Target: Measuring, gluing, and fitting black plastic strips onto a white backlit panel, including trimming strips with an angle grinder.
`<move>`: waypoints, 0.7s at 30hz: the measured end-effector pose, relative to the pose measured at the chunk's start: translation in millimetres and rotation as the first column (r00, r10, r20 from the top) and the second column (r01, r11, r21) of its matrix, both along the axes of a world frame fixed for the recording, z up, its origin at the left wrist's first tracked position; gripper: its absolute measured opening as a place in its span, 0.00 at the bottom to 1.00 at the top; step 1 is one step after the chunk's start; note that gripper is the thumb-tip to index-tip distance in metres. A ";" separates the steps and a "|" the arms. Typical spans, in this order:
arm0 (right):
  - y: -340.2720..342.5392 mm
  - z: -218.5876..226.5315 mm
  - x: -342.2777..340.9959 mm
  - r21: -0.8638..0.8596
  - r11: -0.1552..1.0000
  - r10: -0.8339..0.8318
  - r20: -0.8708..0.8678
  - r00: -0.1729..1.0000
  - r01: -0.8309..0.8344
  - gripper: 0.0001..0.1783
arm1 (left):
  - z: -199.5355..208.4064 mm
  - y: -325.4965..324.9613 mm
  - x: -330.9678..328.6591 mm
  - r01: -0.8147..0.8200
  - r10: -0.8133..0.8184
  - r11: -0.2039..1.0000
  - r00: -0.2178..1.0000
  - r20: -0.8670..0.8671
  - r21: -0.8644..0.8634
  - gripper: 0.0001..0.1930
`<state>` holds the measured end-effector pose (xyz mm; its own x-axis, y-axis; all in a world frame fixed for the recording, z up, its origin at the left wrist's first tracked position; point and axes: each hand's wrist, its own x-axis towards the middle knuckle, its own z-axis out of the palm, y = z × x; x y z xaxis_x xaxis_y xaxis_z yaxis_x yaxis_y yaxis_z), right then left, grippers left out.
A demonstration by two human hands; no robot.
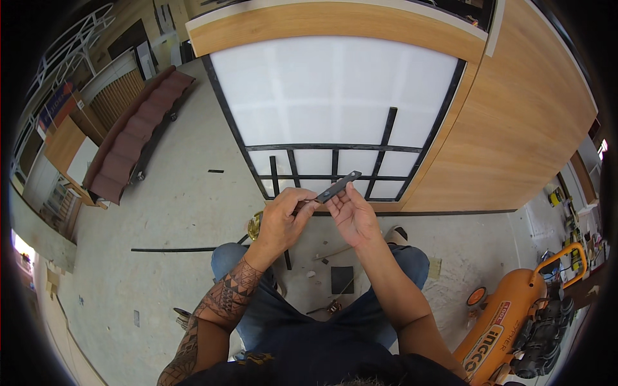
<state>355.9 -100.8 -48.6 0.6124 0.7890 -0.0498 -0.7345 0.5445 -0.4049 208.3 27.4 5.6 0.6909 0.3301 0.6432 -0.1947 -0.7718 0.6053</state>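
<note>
A short black strip point(340, 186) with a few small pale spots on its face is held up in front of me, tilted up to the right. My right hand point(354, 219), palm up, supports it from below between fingertips and thumb. My left hand point(283, 219) is closed at the strip's lower end, thumb and fingers pinched together; what lies inside that pinch is partly hidden. Beyond the hands stands a white panel point(335, 83) in a wooden frame point(335, 19). Black strips point(335, 147) cross its lower part as a grid, and one upright strip point(389, 125) reaches higher on the right.
A long black strip point(170, 249) lies on the floor at left, with a short offcut point(215, 171) farther off. Between my legs lie a dark square piece point(342, 280) and a tape measure point(333, 307). An orange air compressor point(508, 315) stands at right; reddish-brown corrugated sheeting point(138, 135) is at far left.
</note>
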 end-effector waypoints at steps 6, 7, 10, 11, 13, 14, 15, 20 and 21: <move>5.4 -9.3 16.0 0.001 1.000 -0.031 0.032 0.999 0.031 0.08 | 0.1 1.2 6.4 -0.008 0.009 1.000 0.998 -0.057 0.006 0.11; 7.2 -8.3 18.7 0.008 0.999 -0.034 0.027 0.999 0.034 0.08 | -0.1 1.5 7.6 -0.005 0.005 1.000 0.998 -0.061 0.014 0.11; 15.1 -8.1 31.8 -0.064 0.981 -0.168 0.181 0.969 0.182 0.09 | 0.7 4.9 12.6 -0.085 0.086 0.996 0.993 -0.084 0.012 0.10; 18.4 -14.3 39.7 -0.130 0.934 -0.262 0.387 0.884 0.333 0.11 | 1.5 8.1 14.5 -0.088 0.088 0.996 0.992 -0.085 0.005 0.10; 20.8 -18.2 46.8 -0.157 0.862 -0.319 0.573 0.755 0.483 0.12 | 5.8 12.4 18.1 -0.095 0.095 0.995 0.991 -0.092 0.006 0.09; 20.8 -16.5 47.3 -0.175 0.788 -0.292 0.738 0.608 0.591 0.13 | 11.1 14.6 20.9 -0.093 0.094 0.996 0.991 -0.090 0.013 0.09; 21.2 -16.2 48.0 -0.165 0.702 -0.229 0.869 0.439 0.693 0.14 | 16.4 16.7 24.5 -0.092 0.093 0.996 0.992 -0.089 0.019 0.09; 25.4 -31.5 47.6 0.119 0.576 -0.228 0.974 0.019 0.808 0.16 | 40.0 21.6 60.7 -0.039 0.050 0.997 0.986 -0.160 0.071 0.09; 26.8 -30.2 44.7 0.154 0.556 -0.216 0.976 -0.037 0.817 0.15 | 43.8 22.6 67.4 -0.021 0.037 0.996 0.979 -0.199 0.082 0.09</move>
<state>400.6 -74.0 -78.8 0.6502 0.2663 0.7116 0.7053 0.1366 -0.6956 275.6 50.0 49.3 0.7990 0.3053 0.5180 -0.0528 -0.8225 0.5663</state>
